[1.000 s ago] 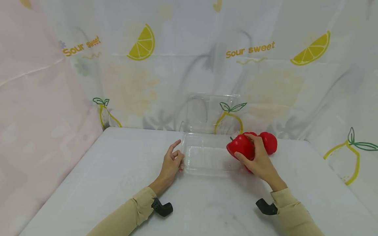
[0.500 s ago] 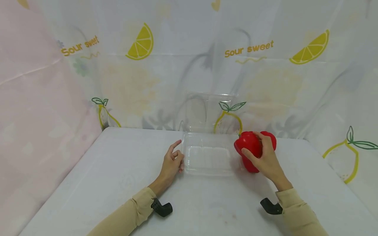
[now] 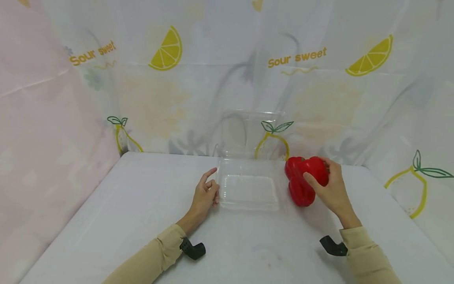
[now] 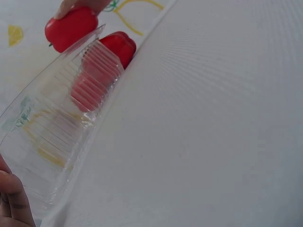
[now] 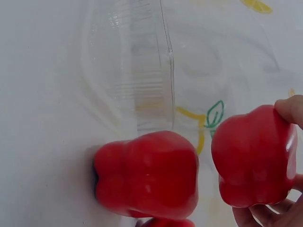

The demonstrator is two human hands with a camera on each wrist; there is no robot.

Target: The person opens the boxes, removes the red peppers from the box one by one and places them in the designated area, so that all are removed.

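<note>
My right hand grips a red bell pepper, thumb on its near side. In the right wrist view this pepper is held apart from the peppers below. One more red bell pepper lies at the container's right end, and another shows behind it. A partly cut-off pepper appears at the right wrist view's bottom edge. The clear plastic container has its lid raised at the back. My left hand rests against the container's left side, index finger extended.
The white table ends at a patterned cloth backdrop printed with lemons. Black camera mounts are worn on the left and right wrists.
My right hand has moved rightward with its bell pepper, from the container's right edge to over the other peppers. The pepper behind it is now more exposed. The left hand stays put.
</note>
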